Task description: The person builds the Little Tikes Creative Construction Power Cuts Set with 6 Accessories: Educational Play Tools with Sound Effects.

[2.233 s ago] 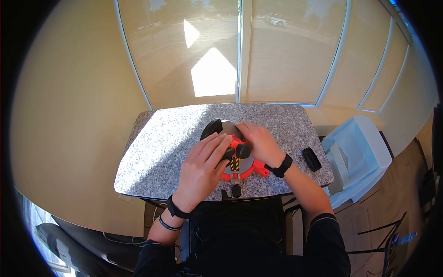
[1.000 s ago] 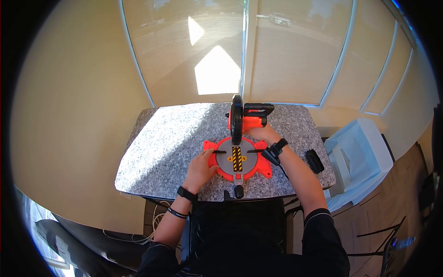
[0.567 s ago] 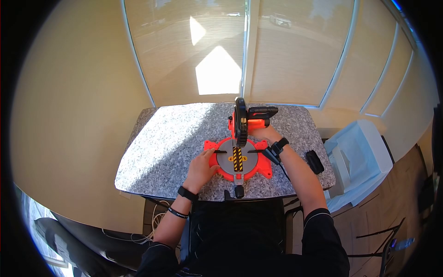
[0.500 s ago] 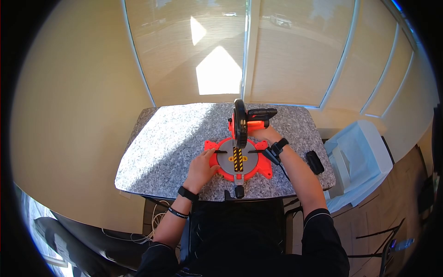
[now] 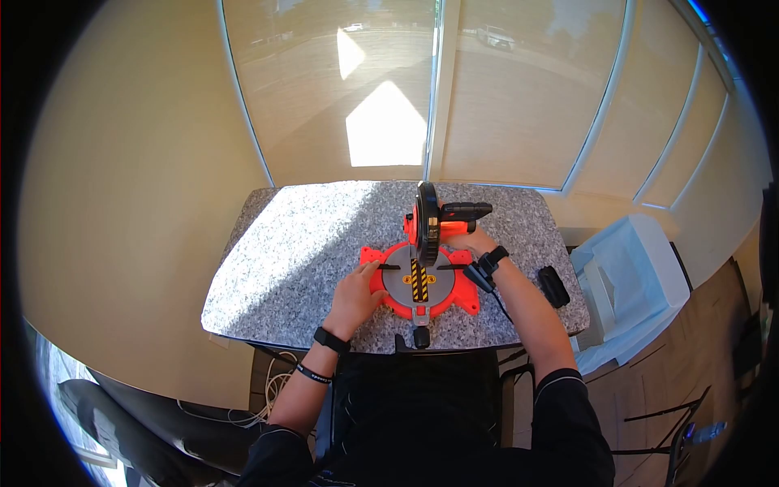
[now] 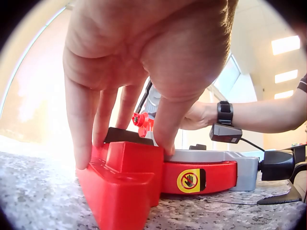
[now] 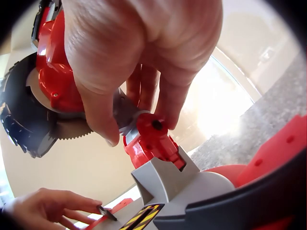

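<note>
A toy miter saw (image 5: 441,280) in red, grey and black stands on the speckled table. Its head, with a black blade guard (image 5: 427,223) and black handle (image 5: 467,211), is raised over the round grey turntable. My left hand (image 5: 354,298) holds the red base at its left side. In the left wrist view, thumb and fingers straddle the red corner block (image 6: 129,163) beside the black fence. My right hand (image 7: 139,48) is behind the raised head, thumb and fingers round the grey arm just above the red hinge (image 7: 152,136). The head view hides its fingertips.
A black case (image 5: 553,286) lies at the right of the granite-patterned table (image 5: 276,276). Beside the table stands a bin with a light blue liner (image 5: 641,284). A cabled wrist camera (image 5: 479,277) hangs near the base's right side. Blinds cover the window behind.
Both hands were on the lowered saw head; it has swung up. The left hand has gone down to the base, the right behind the head. Lately the head has shifted slightly right.
</note>
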The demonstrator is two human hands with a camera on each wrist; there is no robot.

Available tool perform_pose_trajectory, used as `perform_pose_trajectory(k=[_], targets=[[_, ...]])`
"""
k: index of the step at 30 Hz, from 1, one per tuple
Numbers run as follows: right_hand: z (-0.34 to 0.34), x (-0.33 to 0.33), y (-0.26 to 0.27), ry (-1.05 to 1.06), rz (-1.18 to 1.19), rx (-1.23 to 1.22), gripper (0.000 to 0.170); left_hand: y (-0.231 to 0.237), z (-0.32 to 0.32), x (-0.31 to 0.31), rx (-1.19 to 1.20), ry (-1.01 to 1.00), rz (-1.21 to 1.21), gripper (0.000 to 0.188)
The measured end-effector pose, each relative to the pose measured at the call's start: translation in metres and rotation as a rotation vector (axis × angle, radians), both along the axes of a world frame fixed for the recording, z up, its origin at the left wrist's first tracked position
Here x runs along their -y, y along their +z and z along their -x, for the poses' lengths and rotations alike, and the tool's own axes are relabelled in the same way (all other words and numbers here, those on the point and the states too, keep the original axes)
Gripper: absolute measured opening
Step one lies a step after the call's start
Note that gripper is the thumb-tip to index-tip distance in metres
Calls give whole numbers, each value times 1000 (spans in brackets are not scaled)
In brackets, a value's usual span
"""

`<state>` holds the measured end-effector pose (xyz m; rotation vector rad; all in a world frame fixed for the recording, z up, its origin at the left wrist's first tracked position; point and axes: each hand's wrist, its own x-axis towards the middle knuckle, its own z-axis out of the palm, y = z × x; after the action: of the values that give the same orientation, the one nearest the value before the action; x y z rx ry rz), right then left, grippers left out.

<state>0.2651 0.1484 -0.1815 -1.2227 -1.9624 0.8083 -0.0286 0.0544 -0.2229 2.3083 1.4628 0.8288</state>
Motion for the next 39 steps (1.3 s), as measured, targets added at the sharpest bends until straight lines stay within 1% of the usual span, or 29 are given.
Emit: perform_pose_trajectory(k=[7, 13, 15, 16, 18, 19, 21, 25, 28, 30, 33, 34, 36, 37, 39], targets=[[-1, -2, -6, 116, -108, -117, 34, -1, 0, 0, 10, -5, -9, 68], [0, -1, -7, 186, -149, -217, 37, 3, -3, 3, -2, 9, -16, 67], [-2, 3, 0, 194, -130, -103, 36, 7, -4, 4, -9, 13, 5, 66], [-1, 4, 0, 193, -133, -104, 36, 6, -4, 4, -10, 12, 2, 66], [3, 4, -1, 288, 7, -300, 38, 3, -3, 1, -15, 10, -4, 67], [4, -2, -4, 289, 3, -299, 38, 4, -3, 1, -14, 11, -7, 67], [3, -14, -17, 280, 81, -390, 42, 5, -3, 2, -23, 15, 16, 67], [7, -8, -7, 248, 46, -313, 42, 2, -2, -1, -26, 3, 18, 68], [7, -8, -6, 206, 63, -285, 38, 1, -2, -1, -25, 6, 22, 68], [4, -9, -4, 289, 9, -251, 37, 1, -1, -1, -20, 1, 18, 68], [6, -7, -10, 288, -27, -293, 35, -1, -1, -1, -7, -8, -13, 67], [7, -5, -7, 287, -25, -294, 35, -1, -1, -1, -8, -8, -12, 67], [5, -3, 1, 205, 35, -172, 35, 1, -2, 1, -7, -1, -15, 67], [6, -2, 1, 205, 37, -173, 35, 2, -2, 1, -8, -1, -13, 67], [7, 1, 1, 199, 84, -261, 30, 4, -2, 1, -16, 6, 3, 67]])
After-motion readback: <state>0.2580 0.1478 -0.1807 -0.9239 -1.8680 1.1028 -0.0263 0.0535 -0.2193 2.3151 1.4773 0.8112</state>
